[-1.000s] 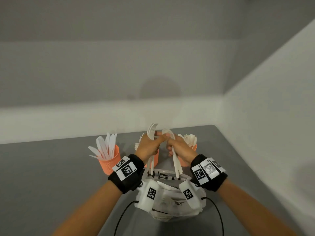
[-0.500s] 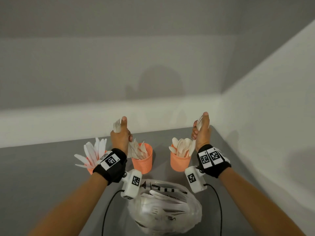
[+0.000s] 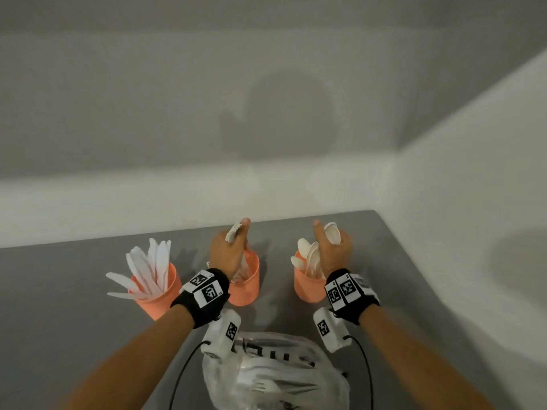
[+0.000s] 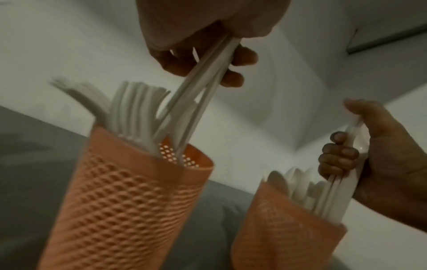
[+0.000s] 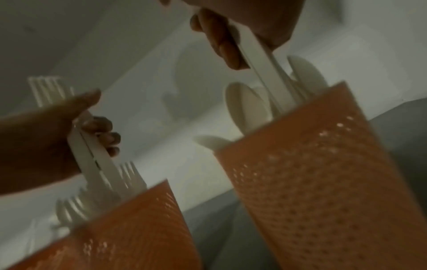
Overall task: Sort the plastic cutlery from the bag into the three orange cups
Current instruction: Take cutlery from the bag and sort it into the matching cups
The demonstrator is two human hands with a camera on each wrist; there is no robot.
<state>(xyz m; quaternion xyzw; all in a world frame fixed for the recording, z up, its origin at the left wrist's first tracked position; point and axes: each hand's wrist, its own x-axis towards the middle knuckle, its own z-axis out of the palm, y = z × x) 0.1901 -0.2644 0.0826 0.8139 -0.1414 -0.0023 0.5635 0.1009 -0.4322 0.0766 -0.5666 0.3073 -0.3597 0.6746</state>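
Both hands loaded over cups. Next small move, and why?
Probably let go with both hands. The left hand grips forks whose handle ends are already inside the middle cup, which holds forks. The right hand grips spoons with handles down in the right cup among other spoons. Each bundle matches its cup, so releasing should drop them in.

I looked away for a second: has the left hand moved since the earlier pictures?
Yes. The left hand, gripping forks, has come down and rightward: earlier it was between the knife cup and the middle cup, now it is over the middle cup.
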